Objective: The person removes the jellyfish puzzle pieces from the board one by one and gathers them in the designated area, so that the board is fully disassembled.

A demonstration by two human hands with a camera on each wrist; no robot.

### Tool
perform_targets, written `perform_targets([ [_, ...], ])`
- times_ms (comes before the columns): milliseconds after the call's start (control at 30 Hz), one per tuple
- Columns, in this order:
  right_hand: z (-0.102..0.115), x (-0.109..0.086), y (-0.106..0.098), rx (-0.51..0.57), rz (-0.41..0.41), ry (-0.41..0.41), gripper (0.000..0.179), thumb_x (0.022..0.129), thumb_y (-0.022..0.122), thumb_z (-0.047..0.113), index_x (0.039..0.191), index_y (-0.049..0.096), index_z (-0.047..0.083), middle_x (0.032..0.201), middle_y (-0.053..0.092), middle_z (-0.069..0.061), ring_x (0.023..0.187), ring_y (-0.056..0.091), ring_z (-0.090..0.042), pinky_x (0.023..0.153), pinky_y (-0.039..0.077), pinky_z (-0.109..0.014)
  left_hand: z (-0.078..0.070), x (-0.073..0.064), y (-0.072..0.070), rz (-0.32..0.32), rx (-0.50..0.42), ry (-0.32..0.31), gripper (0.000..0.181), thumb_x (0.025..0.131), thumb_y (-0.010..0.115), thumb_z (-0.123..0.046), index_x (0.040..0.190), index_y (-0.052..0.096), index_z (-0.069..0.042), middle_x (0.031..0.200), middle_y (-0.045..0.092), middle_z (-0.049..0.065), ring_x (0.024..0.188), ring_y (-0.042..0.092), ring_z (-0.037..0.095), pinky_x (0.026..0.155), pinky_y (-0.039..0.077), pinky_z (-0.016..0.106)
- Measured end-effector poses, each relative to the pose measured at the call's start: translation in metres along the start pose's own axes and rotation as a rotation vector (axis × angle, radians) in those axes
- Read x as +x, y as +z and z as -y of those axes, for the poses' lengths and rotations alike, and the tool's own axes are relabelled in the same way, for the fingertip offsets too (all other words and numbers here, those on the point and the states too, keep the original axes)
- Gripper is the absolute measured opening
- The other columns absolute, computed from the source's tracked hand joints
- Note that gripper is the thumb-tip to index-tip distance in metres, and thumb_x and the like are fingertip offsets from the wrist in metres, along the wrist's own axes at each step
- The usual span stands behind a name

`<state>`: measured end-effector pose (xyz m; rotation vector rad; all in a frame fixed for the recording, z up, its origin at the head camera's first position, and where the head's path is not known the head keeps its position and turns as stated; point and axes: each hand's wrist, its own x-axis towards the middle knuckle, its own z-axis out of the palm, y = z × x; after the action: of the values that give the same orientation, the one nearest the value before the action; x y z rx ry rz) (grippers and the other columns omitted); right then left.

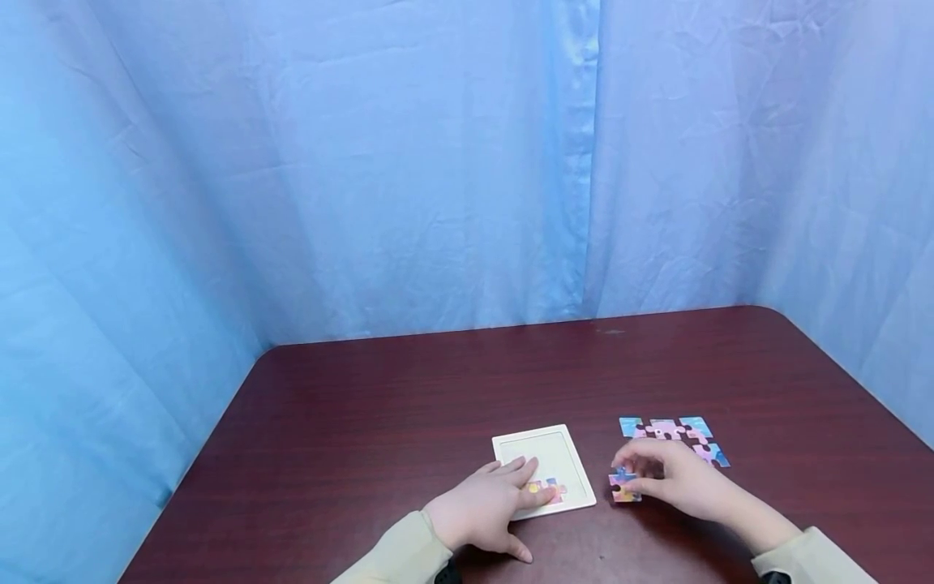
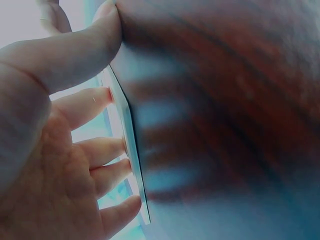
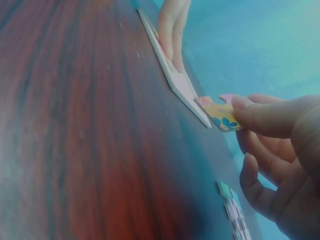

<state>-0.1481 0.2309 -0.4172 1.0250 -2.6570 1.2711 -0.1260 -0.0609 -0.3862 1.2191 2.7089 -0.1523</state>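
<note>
My left hand lies with spread fingers on a cream puzzle tray. Its thumb reaches past the near edge toward the table; the left wrist view shows the fingertips against the tray. Beside the index finger, joined puzzle pieces with yellow and pink print lie in the tray's near part, partly covered by the hand. To the right of the tray, my right hand pinches a puzzle piece between thumb and fingers. This piece is yellow and pink with blue flower shapes, held tilted above the table.
Several more puzzle pieces in pink and blue lie on the table behind my right hand, partly hidden by it. The dark red wooden table has rounded far corners. Blue curtains hang behind it and along both sides.
</note>
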Motion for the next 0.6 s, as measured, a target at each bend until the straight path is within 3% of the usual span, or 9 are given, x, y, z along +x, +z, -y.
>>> perform_targets([
  [267, -0.006, -0.008, -0.011, -0.077, -0.014, 0.026, 0.014, 0.081, 0.072, 0.014, 0.093, 0.067, 0.019, 0.08, 0.059, 0.006, 0.074, 0.051, 0.003, 0.063, 0.046, -0.022, 0.0, -0.001, 0.001, -0.008, -0.001, 0.004, 0.08, 0.071, 0.073, -0.057, 0.141, 0.044, -0.034, 0.15, 0.037, 0.009, 0.138, 0.037, 0.022, 0.104, 0.038, 0.036],
  [600, -0.017, -0.029, -0.031, -0.083, -0.03, 0.113, 0.014, 0.083, 0.071, 0.012, 0.096, 0.068, 0.015, 0.078, 0.055, 0.015, 0.07, 0.048, 0.001, 0.056, 0.038, -0.02, 0.0, -0.002, 0.0, -0.003, -0.014, -0.003, 0.079, 0.071, 0.073, -0.057, 0.141, 0.044, -0.034, 0.15, 0.037, 0.009, 0.138, 0.036, 0.022, 0.104, 0.038, 0.037],
])
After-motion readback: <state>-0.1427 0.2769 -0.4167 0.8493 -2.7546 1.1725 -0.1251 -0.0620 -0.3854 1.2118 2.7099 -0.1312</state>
